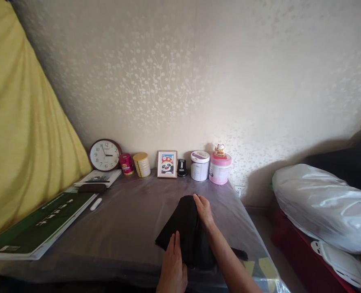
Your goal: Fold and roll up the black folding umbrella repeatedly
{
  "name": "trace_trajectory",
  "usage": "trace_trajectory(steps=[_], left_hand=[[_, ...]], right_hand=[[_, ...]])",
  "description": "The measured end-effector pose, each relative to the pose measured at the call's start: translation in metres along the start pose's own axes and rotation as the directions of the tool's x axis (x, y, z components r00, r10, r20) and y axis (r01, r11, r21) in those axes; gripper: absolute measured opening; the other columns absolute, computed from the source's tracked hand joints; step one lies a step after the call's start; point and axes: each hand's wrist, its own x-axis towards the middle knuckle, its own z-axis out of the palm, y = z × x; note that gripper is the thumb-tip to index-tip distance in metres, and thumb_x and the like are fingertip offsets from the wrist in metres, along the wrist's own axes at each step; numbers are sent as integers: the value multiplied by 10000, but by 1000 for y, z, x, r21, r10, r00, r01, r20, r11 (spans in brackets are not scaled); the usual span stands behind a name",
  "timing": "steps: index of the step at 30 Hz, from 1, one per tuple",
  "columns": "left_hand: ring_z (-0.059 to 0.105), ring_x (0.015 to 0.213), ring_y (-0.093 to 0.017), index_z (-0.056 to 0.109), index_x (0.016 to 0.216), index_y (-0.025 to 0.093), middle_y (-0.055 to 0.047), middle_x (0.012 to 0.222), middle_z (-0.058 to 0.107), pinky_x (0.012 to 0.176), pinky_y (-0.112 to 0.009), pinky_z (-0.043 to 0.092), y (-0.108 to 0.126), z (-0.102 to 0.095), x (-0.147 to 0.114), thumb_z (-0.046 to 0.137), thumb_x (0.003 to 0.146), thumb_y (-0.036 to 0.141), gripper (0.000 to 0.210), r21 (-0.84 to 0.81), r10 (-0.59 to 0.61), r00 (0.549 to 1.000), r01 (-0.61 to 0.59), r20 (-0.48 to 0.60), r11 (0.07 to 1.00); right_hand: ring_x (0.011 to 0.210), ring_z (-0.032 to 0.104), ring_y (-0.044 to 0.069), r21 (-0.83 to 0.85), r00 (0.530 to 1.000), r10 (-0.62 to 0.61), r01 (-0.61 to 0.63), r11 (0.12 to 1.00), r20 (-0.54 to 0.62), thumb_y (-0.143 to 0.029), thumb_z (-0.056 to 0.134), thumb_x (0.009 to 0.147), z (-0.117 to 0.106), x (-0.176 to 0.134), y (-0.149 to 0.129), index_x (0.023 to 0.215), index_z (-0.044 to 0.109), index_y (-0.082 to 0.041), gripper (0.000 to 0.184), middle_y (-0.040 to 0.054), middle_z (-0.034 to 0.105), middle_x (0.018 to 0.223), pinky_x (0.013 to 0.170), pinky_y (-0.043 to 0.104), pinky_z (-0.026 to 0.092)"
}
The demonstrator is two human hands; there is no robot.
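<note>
A folded piece of black cloth (180,221) lies near the front of the table, its outline roughly a wedge with a rounded far end. A dark strap or strip (239,254) sticks out beyond my right forearm; I cannot tell whether it belongs to the cloth. At the cloth's far right corner, my right hand (203,208) pinches the edge between thumb and fingers. My left hand (173,264) rests against the near part, fingers stretched out and laid flat on it. My forearm hides some of the right side.
Along the wall stand a clock (105,155), a pink can (126,164), a yellow-lidded jar (142,165), a framed panda picture (167,164) and two tubs (200,166). A green book (40,226) lies left. Right of the table (122,228) sits a white plastic bag (323,203).
</note>
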Motion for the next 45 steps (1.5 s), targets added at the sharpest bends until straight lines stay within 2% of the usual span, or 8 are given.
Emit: trace_trajectory(steps=[8, 12, 20, 26, 29, 33, 39, 45], left_hand=[[253, 1340, -289, 317, 1296, -60, -251, 1418, 283, 1110, -395, 239, -9, 0, 2, 406, 645, 51, 666, 86, 9, 1000, -12, 29, 996], [334, 1302, -260, 326, 1320, 45, -168, 1389, 376, 1090, -380, 278, -12, 1, 0, 402, 646, 93, 680, 36, 42, 998, -40, -51, 999], [369, 1286, -258, 296, 1303, -31, -238, 1362, 390, 1045, -381, 353, -32, 6, -10, 295, 822, 238, 551, 183, 22, 1000, -18, -16, 983], [553, 1109, -220, 505, 1142, 156, -126, 1179, 578, 903, -352, 488, -42, 10, -14, 378, 840, 269, 346, 306, 245, 910, -140, -336, 942], [464, 1213, -252, 397, 1286, 189, -107, 1355, 451, 958, -406, 453, -23, 7, -10, 426, 796, 229, 492, 397, 376, 880, -247, -291, 884], [237, 1346, -286, 208, 1390, 180, -88, 1479, 230, 1063, -467, 325, -5, 5, -5, 449, 718, 185, 715, 384, 275, 946, -193, -173, 903], [90, 1379, -266, 123, 1393, 100, -105, 1502, 87, 1111, -410, 244, -4, 3, -1, 437, 564, 38, 889, 363, 112, 993, -95, -25, 927], [67, 1386, -230, 86, 1390, 86, -88, 1509, 43, 1130, -356, 184, 8, -8, -1, 418, 547, -18, 911, 357, -25, 995, -12, 99, 934]], right_hand=[[539, 579, 153, -82, 995, 99, -97, 992, 19, -444, 521, 733, 30, 9, 20, 908, 583, -150, 348, 30, 640, 703, 392, 234, 455], [469, 581, 138, -119, 987, 155, -148, 982, 51, -350, 502, 763, 41, 9, 24, 1002, 540, -150, 314, 25, 645, 724, 377, 247, 482], [497, 627, 132, -221, 969, 147, -102, 970, 200, -282, 415, 827, 42, 6, 24, 948, 510, -149, 204, -49, 567, 501, 430, 190, 468], [551, 618, 96, -461, 942, 47, 119, 880, 333, -250, 417, 843, 40, -4, 13, 855, 564, -185, 161, -30, 659, 591, 522, 175, 436], [686, 643, 101, -607, 902, -9, 299, 736, 432, -225, 388, 866, 42, -11, 4, 845, 595, -198, 210, -17, 703, 699, 635, 186, 426], [771, 648, 126, -673, 854, 4, 407, 617, 520, -222, 409, 868, 43, -21, -1, 804, 633, -218, 233, -21, 714, 750, 685, 204, 413], [874, 608, 121, -432, 715, -206, 598, 675, 668, -276, 375, 918, 26, -40, 6, 877, 650, -218, 284, -12, 707, 830, 796, 209, 420], [1144, 498, 158, -439, 685, -329, 692, 573, 650, -235, 408, 910, 13, -34, 32, 960, 652, -224, 249, 11, 698, 957, 1059, 390, 237]])
